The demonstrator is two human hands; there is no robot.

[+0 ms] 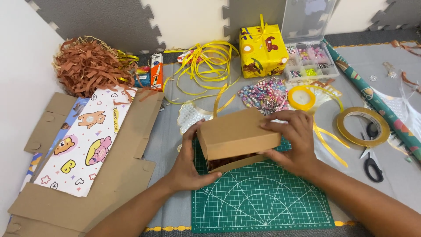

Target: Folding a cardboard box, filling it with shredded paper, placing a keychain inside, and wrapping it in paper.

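Green cutting mat (263,199) nearest, flat on the grey bench (175,131). Both forearms coming in from the bottom edge, angled inward over the mat. Left hand (189,162) cupped against the left end of a small brown cardboard box (237,136), thumb up along the side, fingers curled under near the bottom. Right hand (291,140) draped over the right end, fingers spread across the lid and down the side. So both hands gripping the box, lid tilted a bit with a gap at the front, something dark reddish-brown showing inside, can't tell exactly what. Box sitting at the far edge of the mat, about dead centre.

Off to the left: flattened cardboard sheets (109,175) with cartoon-print wrapping paper (85,140) lying on top. To the right: black-handled scissors (372,164) and a roll of clear tape (363,126), then a yellow ribbon spool (301,97).

Further back: pile of colourful beads (263,93), loose yellow ribbon (206,66), heap of brown shredded paper (90,66). At the far end, yellow wrapped gift box (262,52) tied with ribbon, and beside it a clear compartment organiser (309,59), lid up, small beads sorted in its sections. Dark green patterned wrapping roll (372,98) running diagonally down the right.
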